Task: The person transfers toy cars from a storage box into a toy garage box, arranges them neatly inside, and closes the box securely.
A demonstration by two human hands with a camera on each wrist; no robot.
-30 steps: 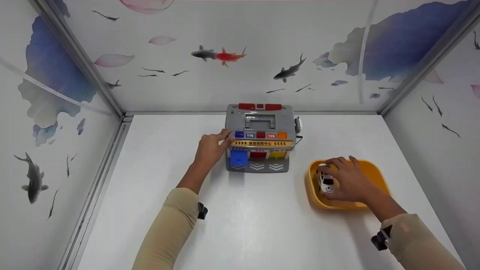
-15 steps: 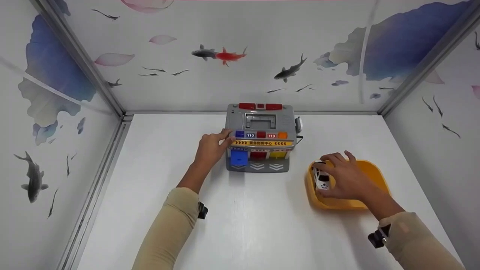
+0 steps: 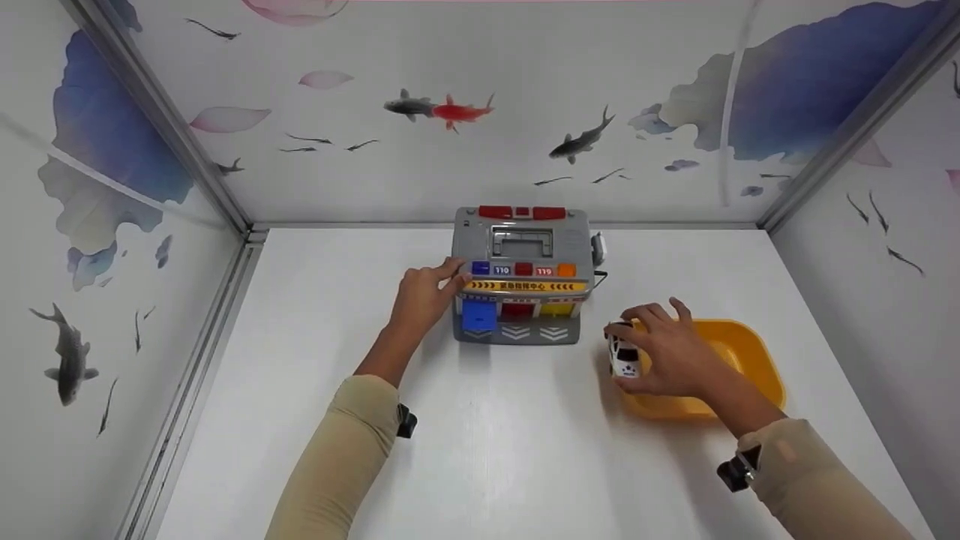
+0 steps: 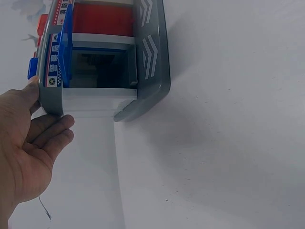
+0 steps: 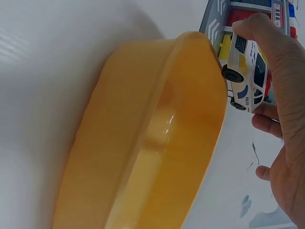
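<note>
My right hand (image 3: pixel 671 352) pinches a white toy police car (image 3: pixel 624 354) between thumb and fingers. In the head view the car overlaps the left rim of a yellow tub (image 3: pixel 763 360); the right wrist view shows the car (image 5: pixel 245 71) above that rim. My left hand (image 3: pixel 424 300) holds the front left corner of a grey toy garage (image 3: pixel 517 244), its thumb beside the blue button (image 4: pixel 32 68). The garage's blue door (image 3: pixel 478 315) is swung up, baring a dark bay (image 4: pixel 100 67) in the left wrist view. The red door (image 4: pixel 102 20) beside it is down.
The garage stands at the back of the white table (image 3: pixel 480 442), close to the back wall (image 3: pixel 517 165), which is printed with fish. Side walls enclose the table left and right. A yellow door (image 3: pixel 556 309) is at the garage's right bay.
My right hand has carried the police car from inside the tub up and left to over its left rim. The left hand and the garage have stayed put.
</note>
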